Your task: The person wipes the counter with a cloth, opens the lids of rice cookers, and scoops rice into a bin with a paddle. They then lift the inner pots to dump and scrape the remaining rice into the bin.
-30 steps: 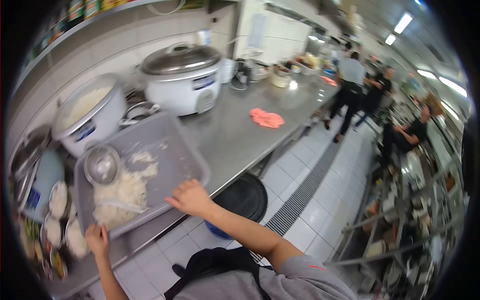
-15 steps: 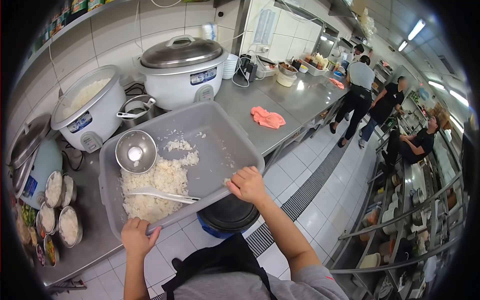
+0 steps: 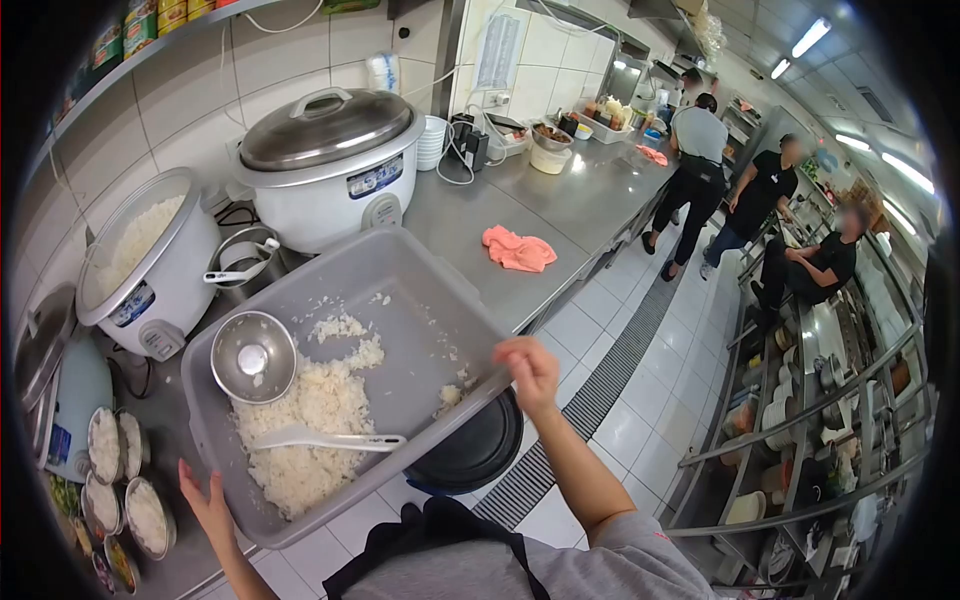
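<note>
A grey plastic tub (image 3: pixel 440 285) sits tilted across the counter's edge, with cooked white rice (image 3: pixel 315 405) heaped on its left side. A steel bowl (image 3: pixel 254 358) rests on the rice, and a white rice paddle (image 3: pixel 325 438) lies across it. At the tub's right corner, my right hand (image 3: pixel 532 376) has its fingers curled against the rim, slightly blurred. My left hand (image 3: pixel 208 508) is open beside the tub's left end, thumb and fingers apart, holding nothing. A small clump of rice (image 3: pixel 450 398) lies near the tub's front right wall.
Behind the tub stand a lidded rice cooker (image 3: pixel 330 180) and an uncovered one (image 3: pixel 150 265) with rice. Several rice-filled bowls (image 3: pixel 150 518) crowd the left. A pink cloth (image 3: pixel 518 248) lies on the steel counter (image 3: pixel 450 215). Below is a black-lidded bin (image 3: pixel 465 450). Several people are farther right.
My left hand has let go of the tub's front rim and moved left, opening. My right hand has shifted along the rim to the corner. The view has turned slightly.
</note>
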Tool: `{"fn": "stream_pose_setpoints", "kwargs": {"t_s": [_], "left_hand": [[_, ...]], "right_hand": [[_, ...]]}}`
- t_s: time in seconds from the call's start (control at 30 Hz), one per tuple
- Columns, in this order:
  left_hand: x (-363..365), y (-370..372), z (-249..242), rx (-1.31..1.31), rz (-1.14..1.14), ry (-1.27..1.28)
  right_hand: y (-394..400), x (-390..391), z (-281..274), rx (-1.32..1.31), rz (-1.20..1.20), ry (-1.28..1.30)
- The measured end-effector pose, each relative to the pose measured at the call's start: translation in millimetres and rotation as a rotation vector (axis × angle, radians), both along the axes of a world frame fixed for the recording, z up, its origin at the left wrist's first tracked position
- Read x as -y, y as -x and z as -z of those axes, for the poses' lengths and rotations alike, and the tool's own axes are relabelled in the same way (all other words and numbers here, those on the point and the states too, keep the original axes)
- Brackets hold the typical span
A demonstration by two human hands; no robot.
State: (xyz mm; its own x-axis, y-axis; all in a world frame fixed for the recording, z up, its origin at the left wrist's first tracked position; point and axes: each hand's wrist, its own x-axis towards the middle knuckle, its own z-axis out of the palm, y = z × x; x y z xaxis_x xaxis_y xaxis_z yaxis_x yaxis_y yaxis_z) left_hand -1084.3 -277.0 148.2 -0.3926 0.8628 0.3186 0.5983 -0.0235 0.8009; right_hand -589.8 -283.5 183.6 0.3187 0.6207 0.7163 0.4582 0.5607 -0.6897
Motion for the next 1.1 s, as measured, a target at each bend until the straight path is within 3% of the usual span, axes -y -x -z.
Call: {"fn": "stream_pose_setpoints", "kwargs": {"t_s": [0.03,0.1,0.17,0.23,0.3,0.4,0.47,0.53,0.6,0.63,0.7,0.73,0.8,0.9,0.93,0.97,1.0,1.07,1.1], "left_hand": [[-4,-4,1,0.0,0.005,-0.001],[-13,-13,0,0.16,0.076,0.251],[-10,-8,-4,0.043,0.095,0.252],[-9,-4,-3,0.011,0.113,0.279],[-13,-1,4,0.021,0.082,0.271],[-8,-13,-9,-0.018,-0.047,0.324],[-10,-13,-13,-0.021,-0.089,0.431],[-9,-5,-10,-0.153,-0.187,0.517],[-11,-8,-16,-0.3,-0.275,0.574],[-12,-11,-15,-0.431,-0.344,0.639],[-8,5,-5,-0.463,-0.365,0.655],[-5,18,1,-0.383,-0.381,0.67],[-8,6,-10,-0.353,-0.412,0.708],[2,18,-10,-0.321,-0.272,0.766],[1,-4,-17,-0.322,-0.271,0.763],[2,-63,-38,-0.422,-0.324,0.705],[5,-96,-49,-0.522,-0.379,0.654],[9,-82,-40,-0.428,-0.348,0.652],[9,-72,-33,-0.328,-0.312,0.629]], "right_hand": [[-14,-5,-3,-0.093,0.066,0.064],[-50,-23,-1,-0.19,0.18,0.146],[-85,-49,5,-0.199,0.234,0.163],[-118,-78,6,0.154,0.362,0.203],[-155,-123,20,0.399,0.281,0.166],[-186,-186,49,0.548,0.337,0.239],[-189,-219,62,0.809,0.708,0.429],[-186,-248,94,0.742,0.488,0.718],[-151,-279,45,0.982,-0.171,1.241],[-128,-277,60,0.908,-0.108,1.057],[-102,-272,132,0.974,0.002,-0.052],[-110,-276,121,0.967,0.001,-0.05],[-131,-294,75,0.962,-0.24,0.501],[-219,-370,105,0.902,0.039,0.59],[-252,-378,95,0.92,0.259,0.691],[-285,-374,65,1.035,0.271,0.95],[-318,-368,79,0.886,0.583,0.813],[-409,-359,123,0.905,0.721,0.776],[-425,-328,106,0.931,0.793,0.859]]}}
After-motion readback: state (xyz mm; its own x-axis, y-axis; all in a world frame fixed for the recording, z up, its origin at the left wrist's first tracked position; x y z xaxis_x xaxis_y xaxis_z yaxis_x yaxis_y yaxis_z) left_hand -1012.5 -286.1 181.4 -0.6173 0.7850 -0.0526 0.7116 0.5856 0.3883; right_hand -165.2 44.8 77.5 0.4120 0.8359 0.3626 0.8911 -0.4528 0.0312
